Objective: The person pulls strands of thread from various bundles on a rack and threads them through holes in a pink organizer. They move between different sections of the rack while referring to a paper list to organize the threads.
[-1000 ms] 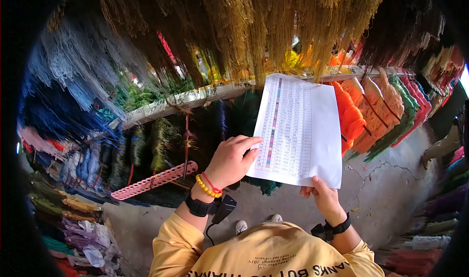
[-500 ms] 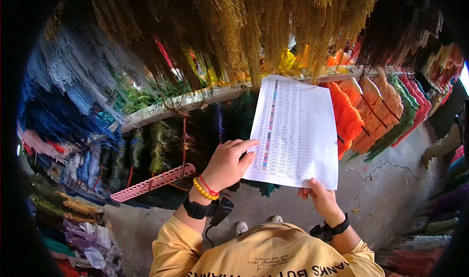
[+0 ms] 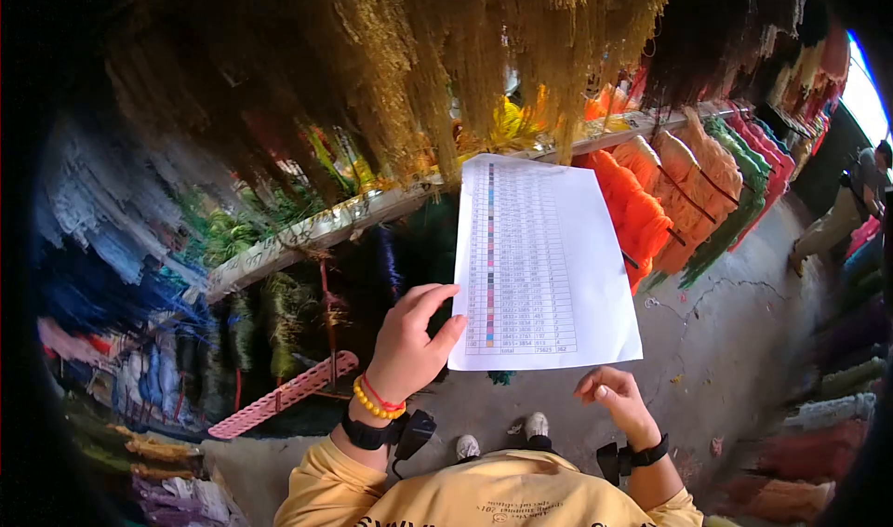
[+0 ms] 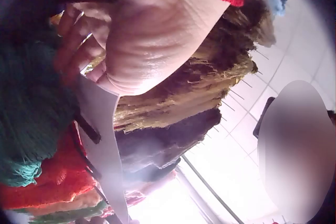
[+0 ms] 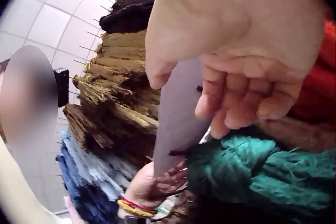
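Observation:
A white sheet of paper printed with a table and a column of coloured cells is held up in front of the body. My left hand pinches its left edge between thumb and fingers; a yellow bead bracelet circles that wrist. Just below the lower right corner is my right hand, apart from the sheet in the head view, fingers loosely bent and holding nothing. The right wrist view has the right thumb and fingers spread apart, with the sheet behind them.
Golden-brown yarn hanks hang overhead. Orange hanks hang from a rail behind the sheet, with a teal hank close by. A pink perforated strip juts out at left. Another person is at far right.
My right hand has let go of the sheet's lower right corner and dropped slightly below it. The sheet and left hand have shifted left in the view, which has turned somewhat.

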A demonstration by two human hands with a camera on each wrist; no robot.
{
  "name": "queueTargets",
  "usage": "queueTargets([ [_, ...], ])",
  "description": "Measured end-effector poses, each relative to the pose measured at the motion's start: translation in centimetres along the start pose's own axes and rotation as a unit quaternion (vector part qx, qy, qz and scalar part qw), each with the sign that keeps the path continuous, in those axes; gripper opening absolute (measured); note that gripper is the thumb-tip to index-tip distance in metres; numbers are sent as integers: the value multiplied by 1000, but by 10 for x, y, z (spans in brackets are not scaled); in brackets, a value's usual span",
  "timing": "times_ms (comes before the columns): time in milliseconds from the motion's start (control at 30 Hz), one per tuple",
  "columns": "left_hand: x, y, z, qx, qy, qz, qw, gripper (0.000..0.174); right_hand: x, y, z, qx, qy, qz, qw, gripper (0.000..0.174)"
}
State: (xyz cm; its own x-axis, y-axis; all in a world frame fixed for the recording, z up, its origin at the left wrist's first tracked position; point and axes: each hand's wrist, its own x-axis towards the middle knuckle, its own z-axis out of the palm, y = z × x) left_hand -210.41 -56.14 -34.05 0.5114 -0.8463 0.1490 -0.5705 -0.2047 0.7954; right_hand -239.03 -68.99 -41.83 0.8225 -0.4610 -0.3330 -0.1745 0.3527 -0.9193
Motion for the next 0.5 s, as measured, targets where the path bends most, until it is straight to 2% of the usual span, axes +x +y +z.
queueTargets([
  [100, 0, 1, -2, 70, 57, 62, 994, 32, -19, 24, -27, 3, 65, 66, 996, 32],
  [167, -1, 9, -4, 78, 57, 54, 994, 32, -34, 35, -52, 9, 129, 78, 989, 26],
  [267, -1, 43, -6, 75, 91, 29, 993, 29, -45, 42, -100, -9, 162, 92, 982, 22],
  [300, -3, 61, -2, 55, 119, 5, 991, 28, -47, 38, -117, -19, 164, 95, 982, 21],
  [333, -6, 65, 5, 27, 148, 30, 988, 27, -53, 29, -139, -32, 176, 98, 979, 20],
  [367, -10, 80, 17, -92, 167, -6, 982, 27, -65, 19, -166, -46, 199, 101, 974, 18],
  [400, -16, 103, 31, -180, 149, -2, 972, 27, -73, 10, -194, -48, 184, 82, 978, 19],
  [433, -20, 136, 53, -232, 170, -4, 958, 21, -83, -3, -222, -78, 172, 83, 979, 20],
  [467, -24, 150, 70, -259, 128, 82, 954, 11, -91, -17, -251, -108, 163, 82, 977, 20],
  [500, -15, 119, 86, -408, -94, 287, 862, 17, -99, -28, -280, -99, 169, 73, 978, 21],
])
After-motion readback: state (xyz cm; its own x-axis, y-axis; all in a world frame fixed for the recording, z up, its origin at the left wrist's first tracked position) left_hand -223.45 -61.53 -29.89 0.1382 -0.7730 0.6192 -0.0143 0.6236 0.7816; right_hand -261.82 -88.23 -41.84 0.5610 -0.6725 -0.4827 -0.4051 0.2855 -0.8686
